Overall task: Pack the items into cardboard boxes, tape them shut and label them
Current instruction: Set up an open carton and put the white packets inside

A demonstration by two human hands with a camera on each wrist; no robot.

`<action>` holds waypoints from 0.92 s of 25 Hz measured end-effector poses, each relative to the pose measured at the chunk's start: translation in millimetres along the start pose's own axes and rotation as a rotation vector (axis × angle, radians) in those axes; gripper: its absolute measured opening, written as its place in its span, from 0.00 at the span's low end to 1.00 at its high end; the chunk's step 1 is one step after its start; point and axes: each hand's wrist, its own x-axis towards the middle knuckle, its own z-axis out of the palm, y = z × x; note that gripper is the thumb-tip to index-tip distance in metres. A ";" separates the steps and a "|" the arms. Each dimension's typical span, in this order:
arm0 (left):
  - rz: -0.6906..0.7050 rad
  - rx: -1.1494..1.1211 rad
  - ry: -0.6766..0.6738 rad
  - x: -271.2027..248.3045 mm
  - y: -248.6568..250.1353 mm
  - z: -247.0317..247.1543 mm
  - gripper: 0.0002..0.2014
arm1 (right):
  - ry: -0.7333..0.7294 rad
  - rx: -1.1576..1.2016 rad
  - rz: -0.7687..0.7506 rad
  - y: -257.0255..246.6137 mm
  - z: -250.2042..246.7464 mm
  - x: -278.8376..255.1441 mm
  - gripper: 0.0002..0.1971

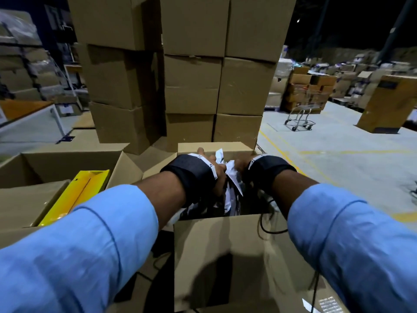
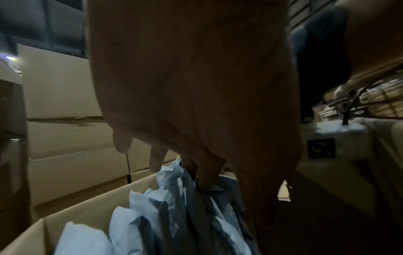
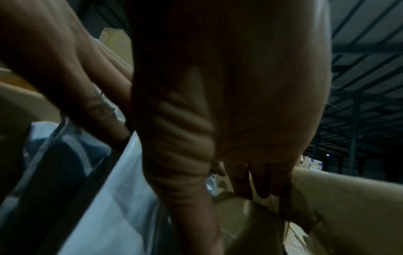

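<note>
An open cardboard box (image 1: 214,245) stands in front of me, filled with white and grey plastic-wrapped packets (image 1: 230,193) set on edge. Both hands are inside its far end. My left hand (image 1: 216,172) pinches the tops of the packets (image 2: 139,215) between thumb and forefinger (image 2: 202,181), with two other fingers held straight. My right hand (image 1: 240,164) has its thumb (image 3: 181,155) pressed on a white packet (image 3: 113,198) with a fingertip beside it. Its other fingers point down along the box wall (image 3: 348,198).
A tall stack of closed cardboard boxes (image 1: 191,86) rises just behind the box. A yellow item (image 1: 76,195) lies in an open box to the left. A black cable (image 1: 266,222) hangs by the right wall. A trolley (image 1: 300,118) stands on the floor at the right.
</note>
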 end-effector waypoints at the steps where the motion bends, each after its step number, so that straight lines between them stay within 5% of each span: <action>1: -0.004 0.016 -0.001 -9.0 0.2 -5.1 0.48 | 0.011 -0.001 -0.005 0.2 6.5 0.8 0.23; 6: 0.087 0.051 0.046 -47.2 5.9 -23.3 0.32 | 0.077 0.025 0.048 -8.9 25.1 8.5 0.29; 9: 0.070 0.006 -0.010 -32.6 -3.9 -15.5 0.38 | 0.112 0.086 0.068 -7.5 11.3 4.4 0.35; 12: 0.046 -0.014 -0.033 -16.7 -9.4 -9.9 0.43 | 0.113 0.097 0.080 0.4 -17.1 -1.4 0.51; 15: 0.069 -0.003 -0.019 -20.6 -9.4 -17.1 0.38 | 0.142 0.058 0.047 8.2 -41.1 -9.3 0.64; 21: 0.018 -0.042 -0.035 -46.4 -5.1 -23.6 0.31 | 0.163 0.124 -0.049 16.4 -53.0 -18.6 0.53; 23: 0.079 -0.032 0.131 -58.1 -8.2 -26.9 0.21 | 0.222 0.183 -0.081 15.0 -44.1 -16.9 0.51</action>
